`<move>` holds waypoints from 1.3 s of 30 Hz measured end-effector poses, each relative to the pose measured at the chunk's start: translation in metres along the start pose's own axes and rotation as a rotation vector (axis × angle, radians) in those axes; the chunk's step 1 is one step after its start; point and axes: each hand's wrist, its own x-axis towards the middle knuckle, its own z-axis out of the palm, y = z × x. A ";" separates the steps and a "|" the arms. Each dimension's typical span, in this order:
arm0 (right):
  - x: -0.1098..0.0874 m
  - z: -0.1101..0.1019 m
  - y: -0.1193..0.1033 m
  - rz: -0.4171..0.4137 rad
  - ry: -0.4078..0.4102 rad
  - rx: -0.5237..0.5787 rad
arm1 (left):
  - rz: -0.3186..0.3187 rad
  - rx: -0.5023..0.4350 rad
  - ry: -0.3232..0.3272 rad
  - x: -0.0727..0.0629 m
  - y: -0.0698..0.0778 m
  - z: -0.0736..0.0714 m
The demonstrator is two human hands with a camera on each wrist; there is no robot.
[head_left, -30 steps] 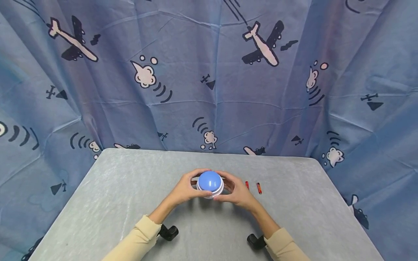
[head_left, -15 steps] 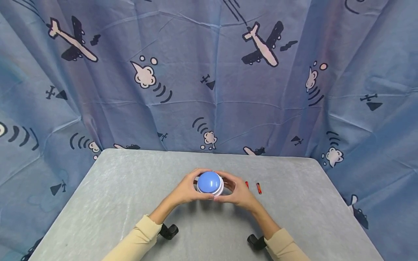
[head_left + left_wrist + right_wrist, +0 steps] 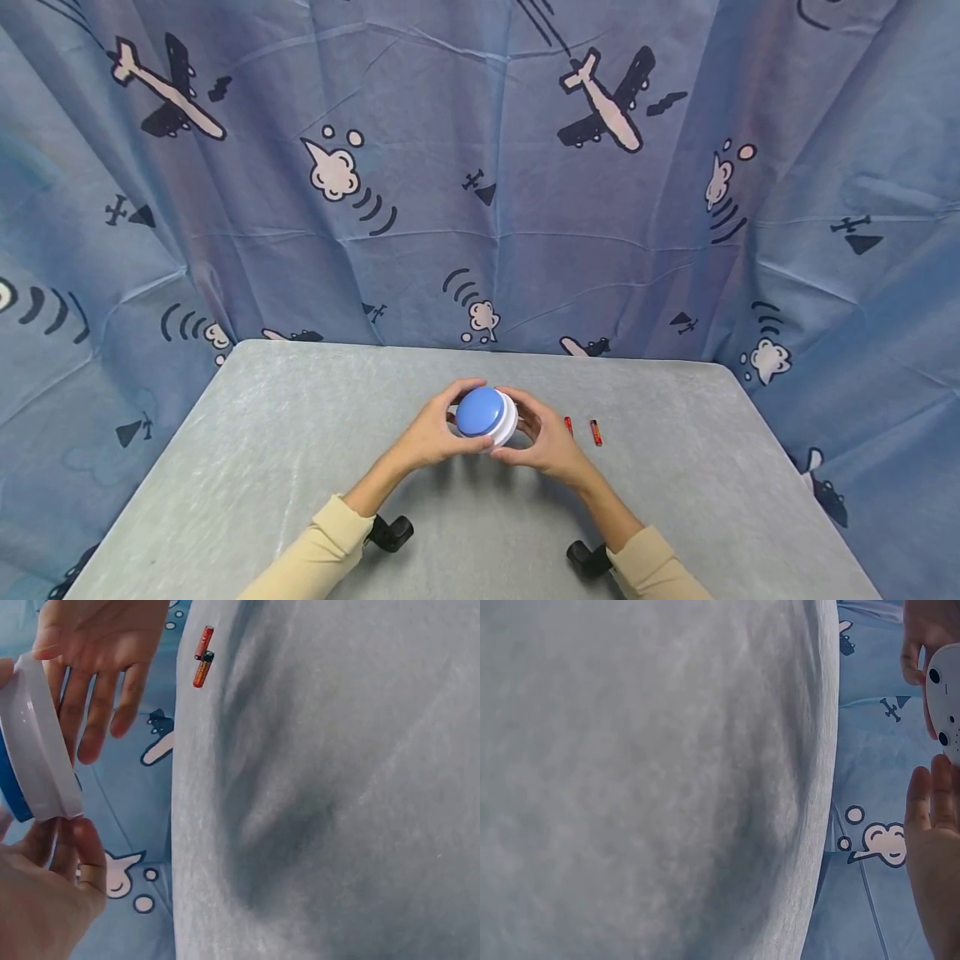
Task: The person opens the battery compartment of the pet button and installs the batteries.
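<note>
A round push button (image 3: pixel 480 412) with a blue dome and a white base is held above the table, its dome tilted toward the left. My left hand (image 3: pixel 435 427) grips it, thumb at the near side and fingers round the far side. On the other side, my right hand (image 3: pixel 543 437) touches the rim with its thumb; its other fingers (image 3: pixel 97 720) stretch out straight in the left wrist view. The white underside (image 3: pixel 946 701), with dark round feet and small holes, is partly visible in the right wrist view.
Two red batteries, a nearer one (image 3: pixel 596 432) and one beside the right hand (image 3: pixel 567 425), lie on the grey table (image 3: pixel 300 433). A blue patterned curtain (image 3: pixel 420 183) hangs behind the table's far edge.
The push button has tilted further to the left and risen slightly, so more of its white base shows on the right. Both hands stay around it; the batteries have not moved.
</note>
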 end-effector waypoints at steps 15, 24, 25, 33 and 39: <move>0.000 0.003 -0.001 -0.003 -0.030 0.010 | -0.075 -0.020 0.031 -0.004 0.004 0.004; -0.001 0.001 -0.001 -0.024 0.001 -0.009 | -0.045 -0.034 -0.025 -0.003 0.006 0.005; -0.002 0.001 0.000 -0.029 0.000 -0.010 | -0.044 -0.025 -0.030 -0.002 0.006 0.005; -0.003 0.001 0.003 -0.061 -0.025 -0.003 | -0.037 -0.010 -0.015 -0.003 0.007 0.005; -0.005 0.002 0.003 -0.016 -0.057 0.032 | -0.024 -0.082 -0.011 -0.004 0.008 0.007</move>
